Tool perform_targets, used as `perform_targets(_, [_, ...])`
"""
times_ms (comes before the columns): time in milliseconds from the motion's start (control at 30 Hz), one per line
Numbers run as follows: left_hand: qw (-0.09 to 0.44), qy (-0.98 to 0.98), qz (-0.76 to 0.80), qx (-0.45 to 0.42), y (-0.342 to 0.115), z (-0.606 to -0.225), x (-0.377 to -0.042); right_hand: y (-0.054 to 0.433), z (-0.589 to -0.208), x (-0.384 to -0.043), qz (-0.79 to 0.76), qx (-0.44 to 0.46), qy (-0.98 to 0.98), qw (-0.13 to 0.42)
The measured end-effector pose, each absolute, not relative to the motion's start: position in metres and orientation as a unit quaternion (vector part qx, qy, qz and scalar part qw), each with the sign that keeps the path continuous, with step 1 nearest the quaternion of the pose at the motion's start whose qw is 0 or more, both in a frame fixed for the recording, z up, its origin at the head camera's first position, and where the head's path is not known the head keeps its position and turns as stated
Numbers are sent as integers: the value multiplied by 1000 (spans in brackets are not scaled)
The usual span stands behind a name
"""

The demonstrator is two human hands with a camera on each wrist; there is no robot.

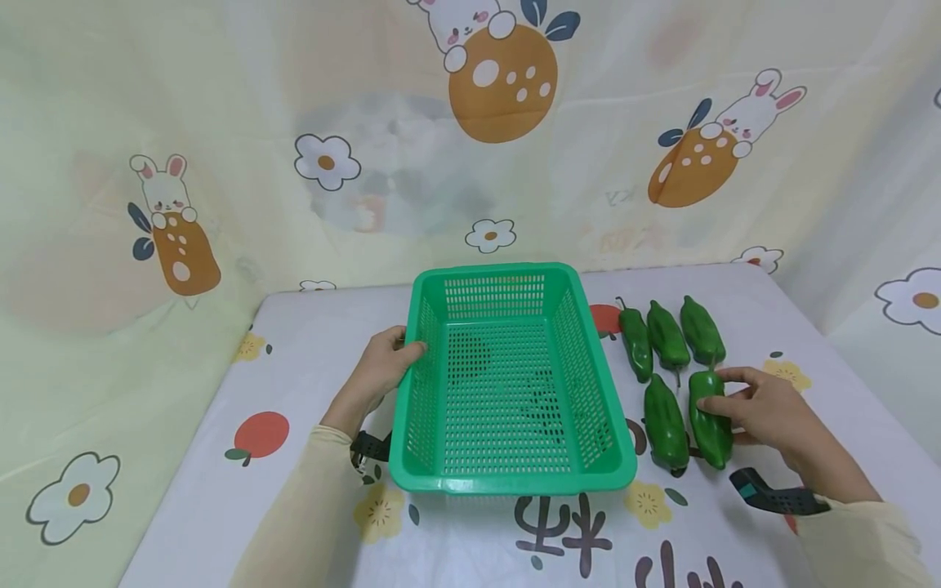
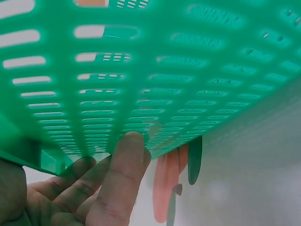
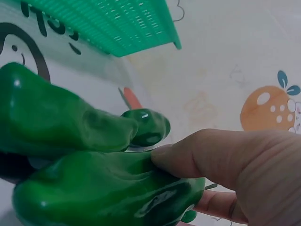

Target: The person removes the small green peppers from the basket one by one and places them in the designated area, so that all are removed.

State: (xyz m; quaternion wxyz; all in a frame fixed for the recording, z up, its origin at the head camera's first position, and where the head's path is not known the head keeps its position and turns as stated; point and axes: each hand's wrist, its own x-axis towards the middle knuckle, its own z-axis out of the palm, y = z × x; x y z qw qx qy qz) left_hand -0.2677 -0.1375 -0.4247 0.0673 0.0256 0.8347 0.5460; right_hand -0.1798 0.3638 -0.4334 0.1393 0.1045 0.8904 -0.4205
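A green plastic basket (image 1: 515, 483) with slotted walls stands in the middle, and its inside holds nothing. My left hand (image 1: 381, 366) grips its left rim, thumb over the edge and fingers against the slotted outer wall, as the left wrist view shows (image 2: 117, 183). On the right, my right hand (image 1: 772, 412) pinches a green pepper (image 1: 710, 437) between thumb and fingers. In the right wrist view, the thumb presses on that pepper's glossy side (image 3: 89, 188). Another green pepper (image 1: 665, 425) lies just left of it.
Three more green peppers, one slimmer (image 1: 635, 343), lie in a row behind, right of the basket. A pale printed cloth (image 1: 309, 506) covers the table. Printed curtains (image 1: 397, 204) rise at its back and sides.
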Motion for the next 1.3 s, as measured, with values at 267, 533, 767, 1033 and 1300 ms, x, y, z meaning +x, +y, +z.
perform_targets(267, [68, 835, 545, 28, -138, -425, -268, 363, -441, -183, -408, 107, 896, 136])
perform_targets(533, [68, 837, 542, 22, -137, -425, -267, 361, -448, -186, -388, 102, 906, 132])
perform_targets(767, [62, 837, 542, 26, -137, -423, -266, 360, -451, -187, -375, 101, 913, 125])
perform_targets(1033, [66, 833, 548, 23, -137, -422, -266, 359, -454, -187, -359, 90, 921, 123])
perform_targets(1300, [65, 837, 542, 25, -137, -423, -267, 357, -450, -185, -356, 90, 923, 118])
